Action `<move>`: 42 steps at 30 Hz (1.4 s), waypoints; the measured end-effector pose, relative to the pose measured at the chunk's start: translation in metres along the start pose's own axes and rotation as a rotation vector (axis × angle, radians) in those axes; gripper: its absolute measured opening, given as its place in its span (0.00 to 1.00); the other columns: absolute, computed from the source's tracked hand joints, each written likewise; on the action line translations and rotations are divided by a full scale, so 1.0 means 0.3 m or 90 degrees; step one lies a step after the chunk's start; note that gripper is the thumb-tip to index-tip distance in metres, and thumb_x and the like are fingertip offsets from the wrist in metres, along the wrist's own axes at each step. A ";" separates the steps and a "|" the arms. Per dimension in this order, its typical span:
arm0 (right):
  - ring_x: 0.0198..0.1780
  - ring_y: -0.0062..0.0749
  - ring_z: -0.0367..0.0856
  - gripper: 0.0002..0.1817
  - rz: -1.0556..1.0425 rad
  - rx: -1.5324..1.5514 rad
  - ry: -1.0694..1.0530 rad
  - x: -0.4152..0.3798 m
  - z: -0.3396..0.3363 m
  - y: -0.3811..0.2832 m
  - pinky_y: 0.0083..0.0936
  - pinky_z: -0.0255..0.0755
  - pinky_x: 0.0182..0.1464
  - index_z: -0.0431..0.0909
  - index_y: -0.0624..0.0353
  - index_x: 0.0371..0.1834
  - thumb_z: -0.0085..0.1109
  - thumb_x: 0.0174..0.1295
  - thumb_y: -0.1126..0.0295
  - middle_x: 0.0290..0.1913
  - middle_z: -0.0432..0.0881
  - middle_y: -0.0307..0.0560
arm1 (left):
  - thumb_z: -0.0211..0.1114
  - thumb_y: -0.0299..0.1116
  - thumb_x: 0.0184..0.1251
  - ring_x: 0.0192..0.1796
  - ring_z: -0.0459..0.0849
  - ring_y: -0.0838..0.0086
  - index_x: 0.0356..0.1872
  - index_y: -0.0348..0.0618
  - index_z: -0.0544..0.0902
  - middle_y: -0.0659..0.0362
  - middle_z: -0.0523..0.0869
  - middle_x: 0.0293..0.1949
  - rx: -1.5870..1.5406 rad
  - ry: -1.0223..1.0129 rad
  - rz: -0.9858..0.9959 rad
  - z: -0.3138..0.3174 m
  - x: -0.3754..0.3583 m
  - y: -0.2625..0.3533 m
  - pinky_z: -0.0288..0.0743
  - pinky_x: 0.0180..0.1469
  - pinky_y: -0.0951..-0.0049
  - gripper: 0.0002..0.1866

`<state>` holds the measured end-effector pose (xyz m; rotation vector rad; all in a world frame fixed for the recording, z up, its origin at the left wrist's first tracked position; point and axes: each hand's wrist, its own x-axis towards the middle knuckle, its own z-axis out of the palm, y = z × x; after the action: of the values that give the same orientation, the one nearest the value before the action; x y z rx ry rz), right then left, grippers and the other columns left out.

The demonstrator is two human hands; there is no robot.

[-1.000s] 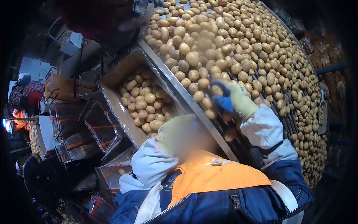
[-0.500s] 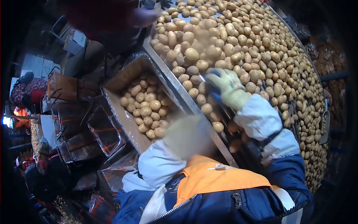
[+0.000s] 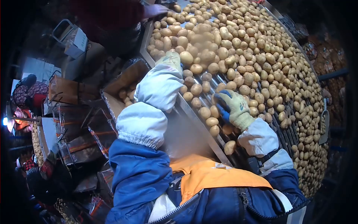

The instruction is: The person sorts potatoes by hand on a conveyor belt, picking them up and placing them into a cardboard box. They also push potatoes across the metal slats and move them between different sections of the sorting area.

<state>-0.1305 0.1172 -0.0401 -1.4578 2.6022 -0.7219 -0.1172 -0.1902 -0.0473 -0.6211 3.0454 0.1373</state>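
Note:
My left hand [image 3: 170, 60], in a pale knit glove, reaches over the metal rim to the potatoes [image 3: 186, 58] at the table's near-left corner. Its fingers point away and are mostly hidden, so its grip does not show. My right hand [image 3: 235, 108], in a pale glove with blue-coated fingers, is low over the slatted bars among loose potatoes [image 3: 212, 122]. Its thumb and fingers look apart, with nothing plainly held. Below it, a single potato [image 3: 230, 147] lies on the bars. My left sleeve partly covers the lined cardboard box [image 3: 113, 106] holding potatoes.
A raised metal edge [image 3: 203, 130] runs between the box and the sorting table. Another person's hand [image 3: 156, 10] reaches in at the top. Stacked boxes [image 3: 63, 89] and people stand on the left. A scoop-like tool [image 3: 323, 127] hangs at the right edge.
My left hand has swung up from beside the box to the potatoes at the table corner. My right hand has shifted down and slightly right. More slatted bars show above it.

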 end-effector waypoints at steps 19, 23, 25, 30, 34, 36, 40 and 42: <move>0.56 0.51 0.85 0.27 -0.065 -0.244 -0.195 0.326 -0.057 -0.030 0.49 0.78 0.56 0.79 0.44 0.63 0.68 0.57 0.72 0.57 0.83 0.51 | 0.54 0.33 0.86 0.32 0.80 0.80 0.72 0.46 0.77 0.58 0.88 0.51 -1.200 0.112 -0.455 -0.238 -0.950 -0.163 0.75 0.29 0.76 0.20; 0.61 0.52 0.82 0.29 0.022 -0.253 -0.318 0.452 -0.017 -0.095 0.46 0.79 0.58 0.79 0.42 0.63 0.68 0.55 0.74 0.57 0.81 0.55 | 0.53 0.33 0.86 0.39 0.83 0.77 0.72 0.46 0.77 0.56 0.87 0.55 -1.194 0.045 -0.415 -0.134 -1.024 -0.144 0.80 0.40 0.74 0.19; 0.61 0.52 0.82 0.28 0.017 -0.268 -0.305 0.423 -0.011 -0.116 0.46 0.79 0.58 0.79 0.42 0.63 0.68 0.56 0.74 0.58 0.81 0.55 | 0.53 0.36 0.87 0.38 0.82 0.76 0.69 0.42 0.78 0.53 0.86 0.54 -1.171 0.033 -0.364 -0.148 -1.012 -0.064 0.78 0.36 0.75 0.18; 0.64 0.54 0.81 0.25 0.096 -0.256 -0.253 0.383 0.035 -0.048 0.46 0.78 0.60 0.81 0.42 0.63 0.64 0.61 0.73 0.62 0.78 0.56 | 0.52 0.49 0.87 0.40 0.88 0.66 0.71 0.41 0.74 0.50 0.86 0.55 -1.537 -0.126 -0.437 -0.183 -0.969 -0.004 0.86 0.40 0.66 0.26; 0.64 0.51 0.81 0.25 -0.039 -0.358 -0.289 0.322 -0.020 -0.114 0.43 0.79 0.61 0.81 0.41 0.64 0.61 0.63 0.74 0.64 0.77 0.52 | 0.51 0.57 0.85 0.42 0.90 0.61 0.73 0.40 0.72 0.49 0.85 0.56 -1.431 -0.141 -0.318 -0.113 -0.980 0.033 0.89 0.43 0.63 0.32; 0.65 0.50 0.81 0.25 0.001 -0.343 -0.303 0.338 -0.022 -0.110 0.42 0.79 0.61 0.81 0.41 0.64 0.60 0.64 0.74 0.65 0.76 0.51 | 0.50 0.56 0.85 0.44 0.90 0.61 0.73 0.40 0.72 0.49 0.85 0.57 -1.547 -0.202 -0.370 -0.119 -0.982 0.023 0.89 0.45 0.60 0.31; 0.59 0.41 0.85 0.18 0.261 -0.010 -0.164 0.354 0.006 -0.019 0.34 0.77 0.65 0.82 0.45 0.64 0.60 0.72 0.67 0.58 0.86 0.46 | 0.50 0.57 0.85 0.46 0.90 0.59 0.74 0.43 0.70 0.48 0.85 0.58 -1.608 -0.179 -0.348 -0.100 -0.985 0.034 0.88 0.51 0.55 0.32; 0.55 0.33 0.86 0.18 0.104 0.311 0.045 0.308 0.103 0.097 0.29 0.80 0.60 0.80 0.56 0.65 0.62 0.74 0.67 0.56 0.87 0.49 | 0.51 0.59 0.84 0.47 0.89 0.58 0.75 0.44 0.69 0.48 0.84 0.59 -1.655 -0.163 -0.345 -0.083 -0.987 0.043 0.87 0.53 0.54 0.33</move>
<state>-0.1951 0.0429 -0.0651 -1.0798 2.3167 -1.2871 0.1500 -0.0654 -0.0073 -0.8333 0.4884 3.1684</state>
